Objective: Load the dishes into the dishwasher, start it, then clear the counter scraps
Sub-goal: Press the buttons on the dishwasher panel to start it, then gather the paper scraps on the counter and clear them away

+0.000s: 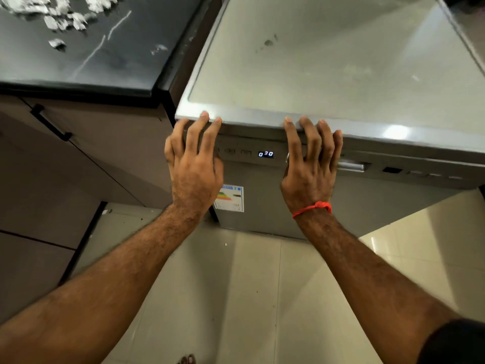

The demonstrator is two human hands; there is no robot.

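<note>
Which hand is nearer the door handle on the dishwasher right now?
Right. The right hand lies over the left end of the door handle, fingertips on the dishwasher top edge. The left hand is further left, past the lit display.

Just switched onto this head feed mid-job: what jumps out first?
Two bare hands dominate the centre: the left hand and right hand are spread against the top front of the closed dishwasher, fingertips at its upper edge. Between them the display glows 0 30. At upper left, pale scraps lie scattered on the dark counter, and a red thread circles the right wrist.
</note>
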